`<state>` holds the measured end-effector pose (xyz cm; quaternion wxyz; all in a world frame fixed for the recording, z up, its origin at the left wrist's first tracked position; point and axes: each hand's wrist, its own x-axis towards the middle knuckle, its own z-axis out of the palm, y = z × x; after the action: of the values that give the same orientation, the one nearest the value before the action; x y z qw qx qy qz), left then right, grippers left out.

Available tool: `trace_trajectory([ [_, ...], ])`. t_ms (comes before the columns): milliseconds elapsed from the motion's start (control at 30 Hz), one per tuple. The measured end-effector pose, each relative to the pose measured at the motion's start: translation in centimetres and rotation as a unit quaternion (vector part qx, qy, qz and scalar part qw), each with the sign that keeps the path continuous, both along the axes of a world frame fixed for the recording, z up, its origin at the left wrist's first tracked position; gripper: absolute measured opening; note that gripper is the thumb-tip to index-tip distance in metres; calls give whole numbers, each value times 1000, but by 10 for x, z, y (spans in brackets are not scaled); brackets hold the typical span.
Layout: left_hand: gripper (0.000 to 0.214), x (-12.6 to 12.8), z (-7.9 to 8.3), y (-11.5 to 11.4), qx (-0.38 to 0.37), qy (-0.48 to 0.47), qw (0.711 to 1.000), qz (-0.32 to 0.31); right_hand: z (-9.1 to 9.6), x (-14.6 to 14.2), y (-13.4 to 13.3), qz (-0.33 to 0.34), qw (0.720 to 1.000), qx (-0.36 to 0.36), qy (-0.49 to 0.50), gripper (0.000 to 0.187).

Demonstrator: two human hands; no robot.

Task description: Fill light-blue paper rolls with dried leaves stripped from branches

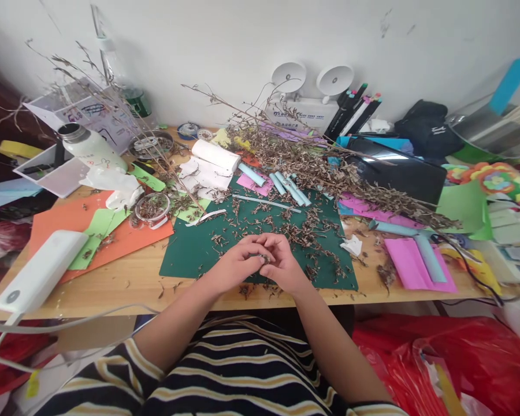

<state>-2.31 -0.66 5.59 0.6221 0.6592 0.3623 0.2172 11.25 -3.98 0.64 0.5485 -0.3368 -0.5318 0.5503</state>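
My left hand [236,263] and my right hand [281,263] meet over the near edge of a dark green cutting mat [190,248]. Both are curled, fingertips pinched together around a small clump of dried leaves [264,258]. Dried leaf crumbs [303,231] are scattered across the mat in front of my hands. A long dry twig with leaves [329,173] lies across the back of the mat toward the right. Several rolled light-blue paper tubes [288,188] lie beyond the crumbs.
A white power bank [39,268] with cable sits near left. Orange and green paper sheets [112,231], a tape roll [152,207], a white bottle [91,147] and a paper roll [216,155] stand at left. Pink paper [409,260], a black case [398,170] and markers [355,110] lie right.
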Motion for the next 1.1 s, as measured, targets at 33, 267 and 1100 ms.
trace_trajectory([
  [33,16,-1,0,0,-1,-4,1000,-10,-1,1,0,-9,1000,8,-18,40],
  [267,12,7,-11,3,-19,-69,997,-7,12,8,-8,-171,953,93,-230,24],
  [1100,16,12,-21,-8,-144,-160,972,90,31,26,-4,-31,985,-20,-168,4],
])
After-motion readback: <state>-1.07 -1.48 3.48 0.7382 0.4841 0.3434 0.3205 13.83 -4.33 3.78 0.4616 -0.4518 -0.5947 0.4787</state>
